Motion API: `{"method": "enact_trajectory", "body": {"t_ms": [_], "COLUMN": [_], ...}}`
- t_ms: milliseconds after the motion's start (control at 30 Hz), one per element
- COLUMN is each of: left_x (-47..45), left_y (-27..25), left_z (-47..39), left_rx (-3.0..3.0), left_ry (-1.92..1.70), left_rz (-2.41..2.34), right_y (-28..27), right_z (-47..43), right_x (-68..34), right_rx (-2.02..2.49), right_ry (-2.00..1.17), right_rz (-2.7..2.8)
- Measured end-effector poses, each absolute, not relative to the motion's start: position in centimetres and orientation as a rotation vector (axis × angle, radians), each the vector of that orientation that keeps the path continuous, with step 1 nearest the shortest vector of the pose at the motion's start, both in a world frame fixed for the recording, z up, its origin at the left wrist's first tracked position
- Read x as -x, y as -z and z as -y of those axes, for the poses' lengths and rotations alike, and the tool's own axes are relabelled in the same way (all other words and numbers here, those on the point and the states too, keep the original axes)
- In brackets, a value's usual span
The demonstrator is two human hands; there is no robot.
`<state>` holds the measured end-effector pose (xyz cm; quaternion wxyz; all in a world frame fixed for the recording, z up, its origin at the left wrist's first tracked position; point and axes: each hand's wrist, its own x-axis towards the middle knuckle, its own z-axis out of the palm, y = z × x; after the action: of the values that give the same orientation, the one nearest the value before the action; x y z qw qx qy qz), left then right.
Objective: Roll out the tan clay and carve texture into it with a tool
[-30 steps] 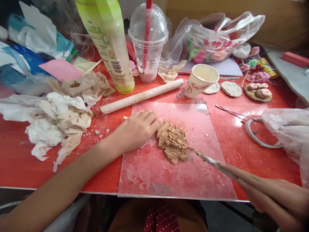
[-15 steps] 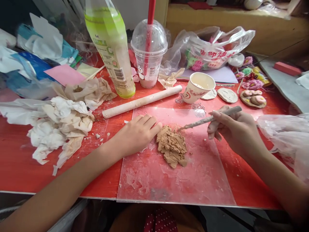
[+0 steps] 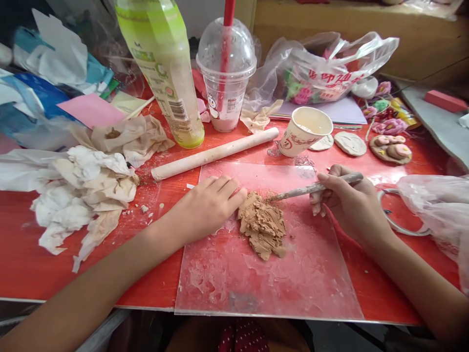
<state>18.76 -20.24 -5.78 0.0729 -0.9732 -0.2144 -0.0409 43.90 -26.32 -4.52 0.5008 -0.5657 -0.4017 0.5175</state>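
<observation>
My right hand [image 3: 346,205] pinches a stick tool [image 3: 311,188], tip touching the clay lump [image 3: 263,226] mid-sheet. Left hand [image 3: 208,203] lies flat, fingers together, beside it. Plastic sheet [image 3: 293,288] bare near me; rolling pin [image 3: 215,153] lies along its far edge.

Red Chinese characters on plastic bag [image 3: 330,73], illegible; barcode on green bottle [image 3: 178,103].

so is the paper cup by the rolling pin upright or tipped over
Tipped. The paper cup leans on its side on the red table, its open mouth facing up and right, just past the rolling pin.
</observation>
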Motion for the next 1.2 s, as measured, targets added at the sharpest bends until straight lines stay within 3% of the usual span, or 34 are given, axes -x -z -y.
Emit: {"method": "enact_trajectory", "body": {"t_ms": [267,967,1067,1200], "left_x": [-18.9,-18.8,-18.8,-18.8], "left_y": [5.9,5.8,5.8,5.9], "left_z": [20.2,20.2,20.2,20.3], "left_rx": [2.915,2.908,2.903,2.912], "left_ry": [0.142,0.164,0.162,0.148], "left_rz": [0.638,0.633,0.629,0.631], "right_y": [4.5,4.6,4.9,5.3], "right_z": [26.4,27.4,28.5,29.7], "right_x": [-43.6,-43.2,-43.2,-43.3], "right_rx": [1.435,1.312,1.231,0.967], "right_ry": [-1.38,-1.337,-1.158,-0.657], "right_rz": [0.876,0.902,1.19,1.985]}}
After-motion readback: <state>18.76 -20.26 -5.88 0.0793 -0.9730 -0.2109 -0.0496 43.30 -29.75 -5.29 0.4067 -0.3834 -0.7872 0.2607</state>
